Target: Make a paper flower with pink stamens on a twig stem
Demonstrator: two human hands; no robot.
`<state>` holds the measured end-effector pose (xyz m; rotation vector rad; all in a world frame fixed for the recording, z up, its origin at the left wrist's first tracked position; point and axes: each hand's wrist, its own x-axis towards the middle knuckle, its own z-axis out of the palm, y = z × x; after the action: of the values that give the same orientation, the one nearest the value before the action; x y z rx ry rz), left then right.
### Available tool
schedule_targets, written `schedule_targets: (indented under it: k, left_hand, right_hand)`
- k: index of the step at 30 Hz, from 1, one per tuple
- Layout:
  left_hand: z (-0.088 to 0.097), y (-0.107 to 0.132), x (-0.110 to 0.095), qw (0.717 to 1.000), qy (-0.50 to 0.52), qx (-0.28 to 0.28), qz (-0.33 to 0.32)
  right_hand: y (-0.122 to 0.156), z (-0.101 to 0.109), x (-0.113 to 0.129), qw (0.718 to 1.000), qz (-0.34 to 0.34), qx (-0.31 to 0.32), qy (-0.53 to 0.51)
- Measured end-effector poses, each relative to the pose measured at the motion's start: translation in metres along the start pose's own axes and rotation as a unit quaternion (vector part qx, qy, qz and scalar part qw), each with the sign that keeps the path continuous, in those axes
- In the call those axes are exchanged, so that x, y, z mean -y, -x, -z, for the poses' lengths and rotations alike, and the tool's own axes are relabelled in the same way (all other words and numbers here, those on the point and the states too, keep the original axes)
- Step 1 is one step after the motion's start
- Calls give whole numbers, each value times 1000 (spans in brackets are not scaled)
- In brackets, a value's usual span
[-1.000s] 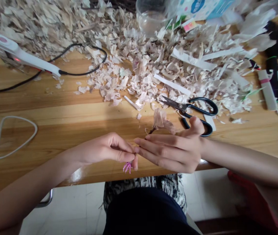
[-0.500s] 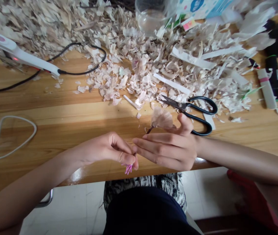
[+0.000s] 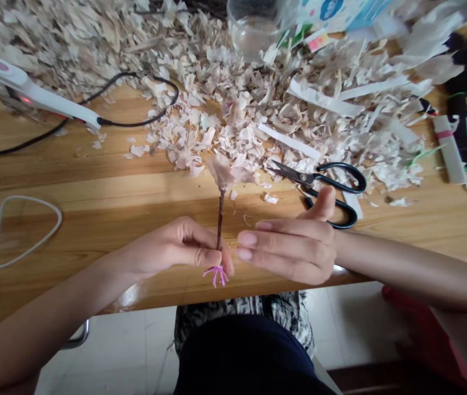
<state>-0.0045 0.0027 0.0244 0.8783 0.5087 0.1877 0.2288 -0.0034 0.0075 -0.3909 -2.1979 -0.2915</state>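
Wooden table across most of frame. Big spread of dry, pale papery scraps, upper left to upper right. Printed packet, white and blue, top edge right of centre; clear plastic tub just left of it, among the scraps. Right hand, right of centre: fingers extended, thumb raised and apart, nothing gripped; fingertips near the twig, not touching it. Thumb overlaps the lower handle of the scissors in view. Left hand, centre, pinching the twig's lower part between thumb and fingers. White handheld device, upper left, red light on, black cable out of its end. Black-handled scissors, right of centre, blades toward upper left, tips at the scrap edge. Thin brown twig, centre of frame, near upright in the picture. White strip, just above the scissors. Pale pinkish petals at twig's top end, a bit blurred. Purple-pink strands splayed at its bottom end, just below the left thumb.
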Motion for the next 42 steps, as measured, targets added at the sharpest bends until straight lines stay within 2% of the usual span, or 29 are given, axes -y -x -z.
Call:
schedule_targets:
  k: [6,14,20,28,36,42]
  left_hand:
    - [0,0,0,1000,-13,-12,6]
    - [1,0,1,999,35,-18,9]
    - [-1,1,0,998,54,-28,17]
    - [-4,0,2,996,75,-50,14]
    - [-4,0,1,997,44,-47,47]
    - [-6,-2,1,998,33,-53,31]
  right_hand:
    - [-4,-2,-7,1000,-24,-12,-13]
    - [-7,1,-7,998,-27,32,-39]
    - [-4,-1,-6,999,-20,17,-38]
    - [-6,3,-5,998,-31,40,-37]
    - [-5,0,-9,994,20,77,-75]
    - [-7,1,-8,992,28,90,-81]
